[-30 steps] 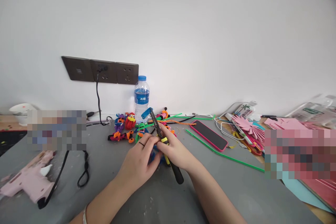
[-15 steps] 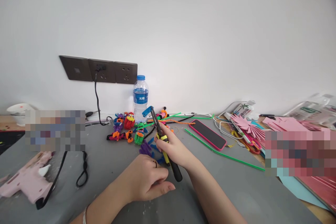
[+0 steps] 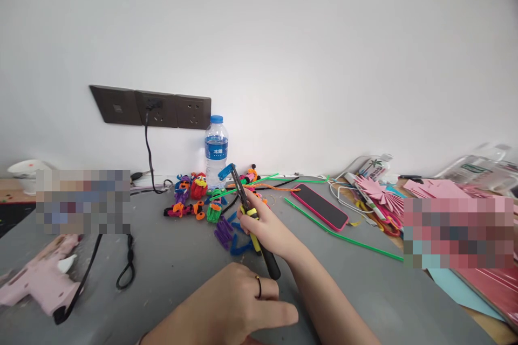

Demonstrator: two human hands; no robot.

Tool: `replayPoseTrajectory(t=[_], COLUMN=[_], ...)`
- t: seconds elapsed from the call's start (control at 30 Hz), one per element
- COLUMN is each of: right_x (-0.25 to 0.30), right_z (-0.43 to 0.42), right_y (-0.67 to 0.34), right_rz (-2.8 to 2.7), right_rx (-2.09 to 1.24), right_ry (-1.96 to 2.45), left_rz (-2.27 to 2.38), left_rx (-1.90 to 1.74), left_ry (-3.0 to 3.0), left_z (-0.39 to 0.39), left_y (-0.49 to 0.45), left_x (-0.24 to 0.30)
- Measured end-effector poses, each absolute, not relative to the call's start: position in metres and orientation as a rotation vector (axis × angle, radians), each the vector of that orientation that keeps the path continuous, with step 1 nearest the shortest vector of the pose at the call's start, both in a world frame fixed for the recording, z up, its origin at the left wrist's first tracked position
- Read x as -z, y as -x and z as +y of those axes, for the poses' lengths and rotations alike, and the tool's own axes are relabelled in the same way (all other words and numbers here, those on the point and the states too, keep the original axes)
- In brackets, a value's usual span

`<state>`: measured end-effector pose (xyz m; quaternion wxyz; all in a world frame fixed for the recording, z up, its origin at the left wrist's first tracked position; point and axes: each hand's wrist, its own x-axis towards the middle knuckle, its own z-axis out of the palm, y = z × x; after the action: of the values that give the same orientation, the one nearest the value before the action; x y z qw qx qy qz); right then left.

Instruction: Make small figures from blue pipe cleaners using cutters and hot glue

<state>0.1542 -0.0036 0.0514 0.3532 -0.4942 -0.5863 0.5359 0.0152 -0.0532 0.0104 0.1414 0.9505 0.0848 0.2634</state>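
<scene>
My right hand is wrapped round pliers with yellow and black handles. A bent blue pipe cleaner piece is pinched at the tip of the jaws. Low in front, my left hand has one finger stretched to the right and shows nothing held; its thumb side is partly cut off by the lower edge. Purple pipe cleaner pieces and blue pipe cleaner pieces lie on the table just left of the pliers.
Small pipe cleaner figures stand before a water bottle. To the right lie a phone, a long green pipe cleaner and pink folded paper. A pink glue gun with a black cord rests on the left.
My left hand has moved toward me and to the right, away from the purple pieces, with one finger now stretched further. My right hand and the pliers have hardly moved.
</scene>
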Motion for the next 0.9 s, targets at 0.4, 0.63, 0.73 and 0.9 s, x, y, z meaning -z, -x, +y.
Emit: replayPoseTrajectory(t=[0.4,0.63,0.73,0.9], right_x=[-0.0516,-0.0441,-0.0443,-0.0464], right_z=[-0.0041,-0.0026,-0.0022,-0.0035], right_y=[-0.1552,-0.1568,-0.1563,-0.1549], right_rz=[-1.530,-1.541,-1.546,-1.542], right_rx=[-1.379,-1.382,-1.354,-1.283], right_ry=[1.282,1.237,1.241,1.244], left_rz=[0.292,0.316,0.341,0.375], left_rx=[-0.788,-0.902,-0.946,-1.037], left_ry=[-2.746,-2.754,-2.751,-2.674], left_z=[-0.0594,-0.0578,-0.0555,-0.0521], left_y=[-0.0187,-0.0217,-0.0206,-0.0186], left_x=[-0.0139,-0.0109,-0.0152,-0.0190])
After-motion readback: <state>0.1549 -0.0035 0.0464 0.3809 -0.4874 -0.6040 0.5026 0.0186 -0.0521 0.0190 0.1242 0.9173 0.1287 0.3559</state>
